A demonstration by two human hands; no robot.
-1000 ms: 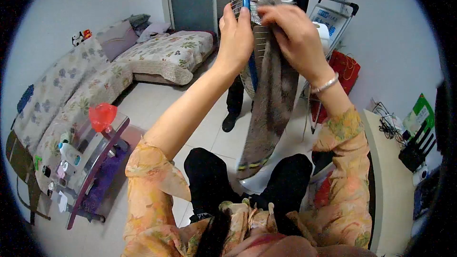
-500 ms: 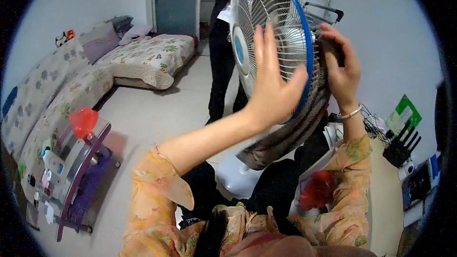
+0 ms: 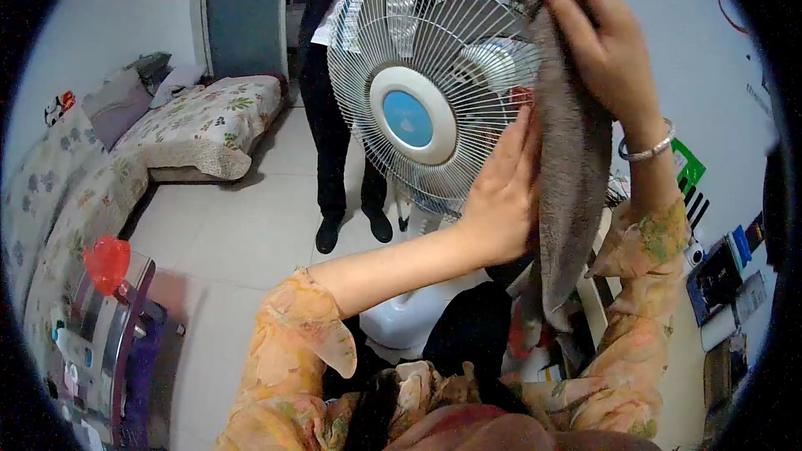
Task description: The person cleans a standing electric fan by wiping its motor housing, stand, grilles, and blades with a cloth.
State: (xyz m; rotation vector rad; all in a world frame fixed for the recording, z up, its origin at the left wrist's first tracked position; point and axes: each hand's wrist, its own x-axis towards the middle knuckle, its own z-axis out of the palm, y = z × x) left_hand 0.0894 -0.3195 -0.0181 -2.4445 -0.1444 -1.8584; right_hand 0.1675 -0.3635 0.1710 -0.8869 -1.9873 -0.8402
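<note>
A white pedestal fan (image 3: 413,114) with a wire grille and blue hub stands in front of me, its round white base (image 3: 405,317) on the floor between my legs. My right hand (image 3: 606,46) is closed on the top of a grey-brown towel (image 3: 572,192), which hangs down by the grille's right side. Alongside the grille's lower right edge lies my left hand (image 3: 501,192), its fingers stretched upward near the towel; the towel side of this hand is partly hidden.
Behind the fan stands a person in dark trousers (image 3: 322,117). To the left are a low table (image 3: 125,342) bearing a red plastic item (image 3: 107,265), and a bed (image 3: 196,129) with a floral cover. A desk (image 3: 668,351) with dark items runs along the right.
The fan head has turned to show its front more. My right hand has raised the towel, which now hangs long, and my left hand has moved down to the grille's lower right side.
</note>
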